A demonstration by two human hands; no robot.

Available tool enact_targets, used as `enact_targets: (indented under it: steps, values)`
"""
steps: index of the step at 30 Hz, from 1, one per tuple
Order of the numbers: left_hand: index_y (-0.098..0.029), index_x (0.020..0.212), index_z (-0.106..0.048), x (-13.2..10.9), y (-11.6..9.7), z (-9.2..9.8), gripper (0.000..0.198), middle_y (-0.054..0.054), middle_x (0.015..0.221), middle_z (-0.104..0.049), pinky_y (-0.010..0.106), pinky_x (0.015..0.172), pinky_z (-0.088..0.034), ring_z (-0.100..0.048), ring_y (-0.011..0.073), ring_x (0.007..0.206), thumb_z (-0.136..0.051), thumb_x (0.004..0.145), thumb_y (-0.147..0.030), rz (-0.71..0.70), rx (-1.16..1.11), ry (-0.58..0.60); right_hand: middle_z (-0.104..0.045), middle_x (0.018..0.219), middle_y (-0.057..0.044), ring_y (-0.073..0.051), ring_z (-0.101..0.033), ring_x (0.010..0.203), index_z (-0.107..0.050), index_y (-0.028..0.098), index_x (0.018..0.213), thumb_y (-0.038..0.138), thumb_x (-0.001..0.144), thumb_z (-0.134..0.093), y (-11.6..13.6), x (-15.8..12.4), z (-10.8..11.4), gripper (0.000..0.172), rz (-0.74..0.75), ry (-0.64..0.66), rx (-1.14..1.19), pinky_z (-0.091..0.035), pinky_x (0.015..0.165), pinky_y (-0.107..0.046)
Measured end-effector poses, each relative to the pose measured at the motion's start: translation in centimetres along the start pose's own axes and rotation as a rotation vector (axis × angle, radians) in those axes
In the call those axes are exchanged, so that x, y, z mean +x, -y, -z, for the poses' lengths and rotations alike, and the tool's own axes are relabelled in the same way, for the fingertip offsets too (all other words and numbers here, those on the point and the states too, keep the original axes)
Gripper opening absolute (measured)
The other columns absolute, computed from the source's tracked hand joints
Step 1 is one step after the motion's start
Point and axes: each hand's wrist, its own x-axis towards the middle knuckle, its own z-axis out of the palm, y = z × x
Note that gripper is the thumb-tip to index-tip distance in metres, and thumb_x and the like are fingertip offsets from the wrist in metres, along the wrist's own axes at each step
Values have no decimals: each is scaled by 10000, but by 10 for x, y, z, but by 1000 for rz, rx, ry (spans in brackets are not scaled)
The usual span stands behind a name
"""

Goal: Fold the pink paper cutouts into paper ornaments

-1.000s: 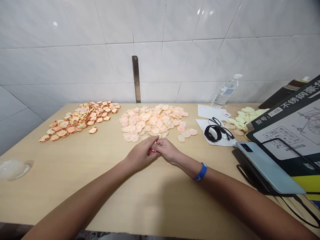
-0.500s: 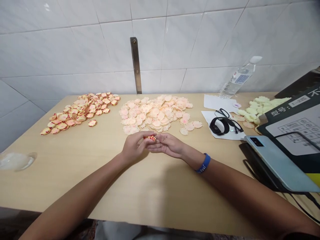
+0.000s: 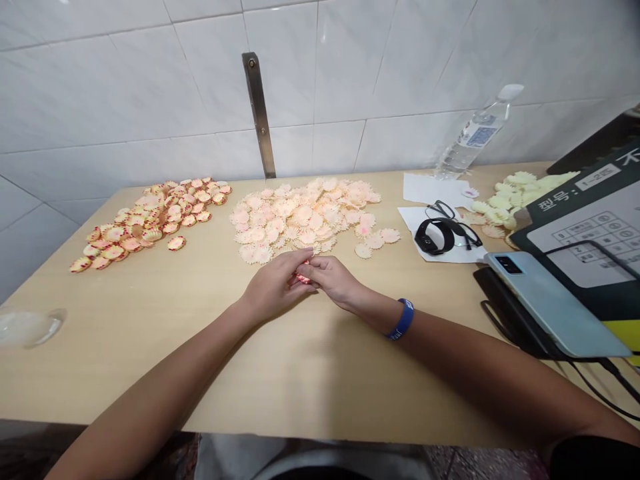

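Note:
My left hand [image 3: 277, 283] and my right hand [image 3: 334, 280] meet over the middle of the table. Between their fingers is a small red-and-cream frilled paper flower [image 3: 303, 276], mostly covered by the fingers. Both hands are closed around it. Just beyond them spreads a pile of pale pink scalloped paper discs [image 3: 305, 213]. To the left lies a heap of cream rosettes with red edges [image 3: 155, 217], with a single rosette [image 3: 176, 243] apart from it.
A clear cup [image 3: 31, 327] stands at the left. On the right are a water bottle [image 3: 473, 137], eyeglasses [image 3: 467, 237], a black smart band [image 3: 434, 237] on white paper, pale green discs [image 3: 510, 195], a light blue phone [image 3: 560, 303] and a dark box [image 3: 590, 233].
My right hand's fingers have closed over the paper flower, where before they lay stretched under it. My hands are now pressed closer together. The view has tilted slightly.

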Motion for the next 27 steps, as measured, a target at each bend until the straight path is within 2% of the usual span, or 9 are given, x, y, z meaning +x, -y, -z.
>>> enact_targets:
  steps: [4,9,12,15,18,22,27]
  values:
    - [-197,1280,-577,1,0,0,484,139,1240,-661,394,933,-532,-621,261,1156,-676,838,-366,-4,4,10,-678,683,-36,-170,-655,704,-676,145,697,613,719,-706,-3,-1,1,469,49,52,-67,-512,703,-296]
    - [-177,1262,-611,2,2,3,488,132,1158,-699,322,757,-565,-687,233,955,-665,827,-392,164,-140,50,-630,656,1,-138,-640,700,-630,157,693,625,678,-735,0,-1,6,480,17,112,50,-544,781,-307]
    - [-170,1174,-669,1,2,6,394,107,1142,-714,309,809,-563,-687,223,981,-657,821,-343,251,-294,-46,-640,718,6,-123,-654,745,-626,159,712,585,664,-773,5,-2,8,453,-19,152,181,-552,864,-332]
    - [-173,998,-731,0,-1,7,241,78,1052,-748,328,874,-557,-697,221,976,-665,808,-306,305,-343,-196,-682,852,-22,-138,-678,857,-689,155,857,555,680,-781,8,-4,7,447,-34,208,196,-523,953,-360]
    - [-179,916,-750,-1,-4,5,200,70,997,-763,341,861,-567,-713,227,927,-670,808,-327,324,-335,-238,-702,867,-38,-150,-687,880,-708,157,920,545,680,-787,8,-4,5,463,-58,211,187,-528,932,-350]
    - [-197,1129,-708,0,-4,2,456,92,1147,-725,352,934,-537,-682,265,1057,-767,731,-414,277,-298,-146,-714,813,-44,-138,-679,771,-696,145,832,546,650,-808,7,-4,3,455,-62,183,260,-563,795,-297]
    - [-214,1363,-546,1,-3,5,651,104,1380,-584,381,1053,-460,-564,281,1257,-734,774,-417,216,-286,0,-669,655,-28,-112,-636,632,-678,125,748,596,681,-763,6,-1,5,483,-65,149,228,-552,652,-234]
